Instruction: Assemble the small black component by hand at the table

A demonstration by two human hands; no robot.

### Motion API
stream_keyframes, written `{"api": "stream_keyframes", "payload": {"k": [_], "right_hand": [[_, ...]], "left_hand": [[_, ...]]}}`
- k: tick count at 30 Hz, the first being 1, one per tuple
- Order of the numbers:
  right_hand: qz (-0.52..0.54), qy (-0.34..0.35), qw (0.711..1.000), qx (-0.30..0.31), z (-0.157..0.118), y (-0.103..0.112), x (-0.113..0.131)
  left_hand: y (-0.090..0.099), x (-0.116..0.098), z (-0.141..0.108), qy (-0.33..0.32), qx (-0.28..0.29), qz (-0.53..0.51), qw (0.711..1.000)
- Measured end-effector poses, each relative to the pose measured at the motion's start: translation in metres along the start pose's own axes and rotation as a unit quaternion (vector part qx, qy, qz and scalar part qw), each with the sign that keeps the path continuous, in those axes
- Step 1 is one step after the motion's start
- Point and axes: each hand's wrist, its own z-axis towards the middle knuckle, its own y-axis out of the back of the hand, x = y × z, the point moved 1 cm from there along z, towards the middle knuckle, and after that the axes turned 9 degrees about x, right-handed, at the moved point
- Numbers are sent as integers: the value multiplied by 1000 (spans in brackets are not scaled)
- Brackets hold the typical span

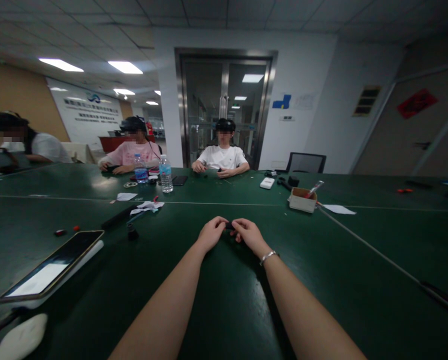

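Far to the left of the small black piece (229, 226), and nearer to the wearer, a white rounded object (23, 337) lies on the green desk (224, 310). Also left of the piece is a phone (55, 265) with a partly bright screen, tilted on a white support (85, 260). Less far to the left of the piece stands a short black object (132, 233), with crumpled paper (149, 206) beyond it. Two water bottles (166, 175) stand farther away than the piece, on its left side. At the left end of the piece, the fingers of the left hand (212, 233) are nearly closed and pinch it. A person in a white shirt (224, 157) sits beyond the piece, across the desk. At its right end, the right hand (249, 234) pinches it with thumb and forefinger; whether the piece touches the desk, I cannot tell. To the right of the piece, and farther, are a white device (267, 183), then an open box (302, 204) with items inside, and a paper sheet (339, 209).
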Motion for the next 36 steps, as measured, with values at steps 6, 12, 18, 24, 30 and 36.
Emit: {"api": "stream_keyframes", "payload": {"k": [6, 12, 18, 24, 30, 36], "right_hand": [[4, -9, 1000, -7, 0, -1, 0], [-5, -2, 1000, -14, -1, -1, 2], [-9, -9, 1000, -18, -2, -1, 3], [-7, -2, 1000, -24, -2, 0, 2], [0, -8, 1000, -23, -2, -1, 4], [-6, -5, 1000, -24, -1, -1, 3]], "left_hand": [[-1, 1, 1, 16, 11, 10, 1000], [-2, 3, 1, 1, 1, -10, 1000], [-1, 4, 0, 6, -12, 11, 1000], [-1, 3, 2, 7, -3, -23, 1000], [-1, 5, 3, 15, 5, -15, 1000], [-1, 7, 3, 17, 2, -14, 1000]]}}
